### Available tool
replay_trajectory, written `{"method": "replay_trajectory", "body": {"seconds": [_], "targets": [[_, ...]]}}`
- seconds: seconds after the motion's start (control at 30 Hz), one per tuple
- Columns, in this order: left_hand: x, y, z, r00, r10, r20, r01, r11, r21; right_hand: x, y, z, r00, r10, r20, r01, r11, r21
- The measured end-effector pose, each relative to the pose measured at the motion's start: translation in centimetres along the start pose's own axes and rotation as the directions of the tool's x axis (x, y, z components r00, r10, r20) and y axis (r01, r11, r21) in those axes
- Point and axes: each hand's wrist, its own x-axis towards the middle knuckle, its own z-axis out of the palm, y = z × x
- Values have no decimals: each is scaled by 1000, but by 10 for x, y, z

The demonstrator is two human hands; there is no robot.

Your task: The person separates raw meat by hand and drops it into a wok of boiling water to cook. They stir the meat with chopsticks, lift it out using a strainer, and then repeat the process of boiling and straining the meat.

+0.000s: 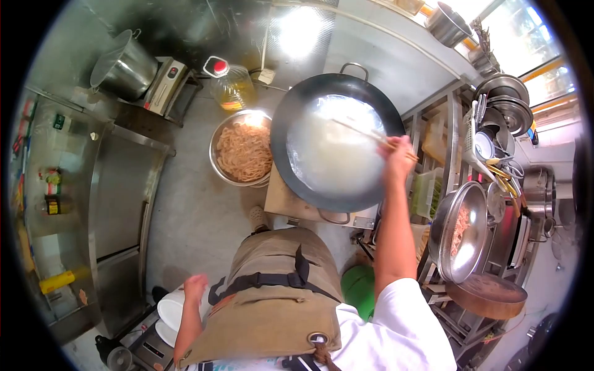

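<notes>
A large dark wok (286,148) holds pale, cloudy liquid with steam over it. My right hand (399,154) is closed round a pair of long chopsticks (356,128) at the wok's right rim, and their far ends reach over the liquid. Left of the wok, a metal bowl (216,168) is full of light brown strips that look like meat. Behind that bowl stands a large oil bottle (234,89) with a red cap. My left hand (195,285) hangs low at my left side, its fingers curled together, beside white round containers (169,312).
On the right, a metal rack (455,133) carries a steel bowl (473,232) with pinkish food, a round wooden board (486,295) and a dish basket (473,145). A green bucket (357,287) is near my right side. At the left are a steel cabinet (120,191) and a tall pot (125,67).
</notes>
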Motion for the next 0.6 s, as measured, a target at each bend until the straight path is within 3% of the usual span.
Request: {"method": "replay_trajectory", "body": {"seconds": [0.03, 0.1, 0.17, 0.27, 0.33, 0.37, 0.47, 0.6], "targets": [[-2, -11, -1, 998, 58, 28, -60, 997, 57, 11, -10, -20, 993, -106, 55, 108, 994, -34], [-5, -16, -4, 996, 2, 89, -9, 997, 77, 27, -21, -51, 968, -224, 115, 247, 932, -267], [-10, -15, -1, 992, -83, 94, 85, 996, -10, 38, -10, -69, 976, -95, 197, 177, 871, -457], [-21, -10, 6, 1000, -4, 24, 5, 999, -37, 41, 52, -50, 964, -95, 247, 207, 852, -481], [-26, 1, 4, 998, 60, 4, -60, 998, 6, 42, 101, -21, 987, -43, 157, 57, 995, -87], [-27, 12, 0, 998, 58, 11, -58, 998, 22, 44, 119, -6, 997, 28, 78, -27, 1000, -6], [-16, 15, -17, 997, -67, 46, 68, 997, -26, 23, 121, 44, 957, 243, -160, -216, 961, 171], [3, 23, -30, 971, -238, 20, 239, 969, -68, 11, 125, 65, 889, 420, -180, -304, 837, 455]]}}
